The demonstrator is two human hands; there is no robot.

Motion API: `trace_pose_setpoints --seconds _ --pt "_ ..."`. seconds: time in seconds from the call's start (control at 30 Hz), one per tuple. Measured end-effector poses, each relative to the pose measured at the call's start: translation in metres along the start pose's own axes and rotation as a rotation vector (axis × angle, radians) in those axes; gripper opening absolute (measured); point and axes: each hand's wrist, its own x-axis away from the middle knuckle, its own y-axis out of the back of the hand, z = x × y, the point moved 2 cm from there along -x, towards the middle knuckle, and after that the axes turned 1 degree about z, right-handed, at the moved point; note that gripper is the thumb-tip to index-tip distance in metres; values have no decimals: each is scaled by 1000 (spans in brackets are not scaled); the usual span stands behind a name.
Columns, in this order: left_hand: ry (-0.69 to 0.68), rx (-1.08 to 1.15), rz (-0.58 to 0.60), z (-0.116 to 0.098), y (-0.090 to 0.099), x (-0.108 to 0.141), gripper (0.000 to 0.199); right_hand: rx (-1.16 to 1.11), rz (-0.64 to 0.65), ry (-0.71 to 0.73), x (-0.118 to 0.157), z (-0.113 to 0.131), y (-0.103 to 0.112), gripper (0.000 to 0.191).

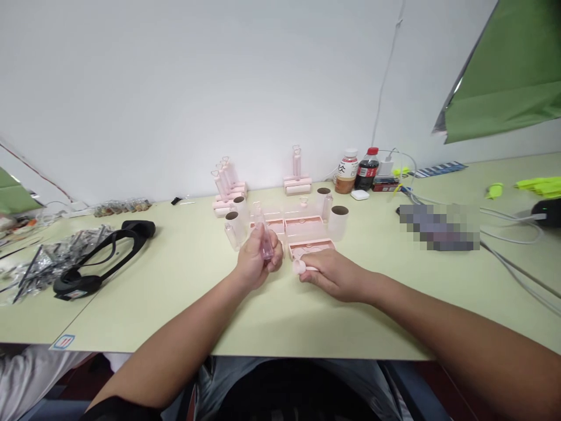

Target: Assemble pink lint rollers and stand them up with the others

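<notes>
My left hand point(258, 257) is closed around a clear pink handle-like piece point(266, 248), held upright above the table's middle. My right hand point(335, 275) grips a small pale pink plastic part with a round end point(299, 267), held to the right of the left hand and apart from it. Just behind the right hand lies an open pink tray point(298, 248). Farther back are two more pink trays, one of them a pink box point(304, 227). White rolls with brown cores stand beside them, such as the right roll point(338, 224), with a clear piece point(234, 234) at the left.
Assembled pink lint rollers point(298, 185) stand by the wall, with another group point(225, 186) left. Drink bottles point(346, 172), a white case point(360, 195) and cables are at back right. A black headset point(105, 263) and plastic packets point(56, 257) lie left.
</notes>
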Motion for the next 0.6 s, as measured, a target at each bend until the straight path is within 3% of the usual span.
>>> trace_pose_setpoints --seconds 0.17,0.3,0.43,0.6 --pt "-122 -114 -152 0 8 -3 44 185 -149 -356 -2 -20 25 47" --pt "-69 -312 -215 12 7 -3 49 407 -66 -613 -13 -33 44 39" --pt "-79 -524 -40 24 -1 2 53 529 104 -714 -40 -41 56 36" --pt "-81 -718 198 32 -9 14 39 613 266 -796 -67 -61 51 23"
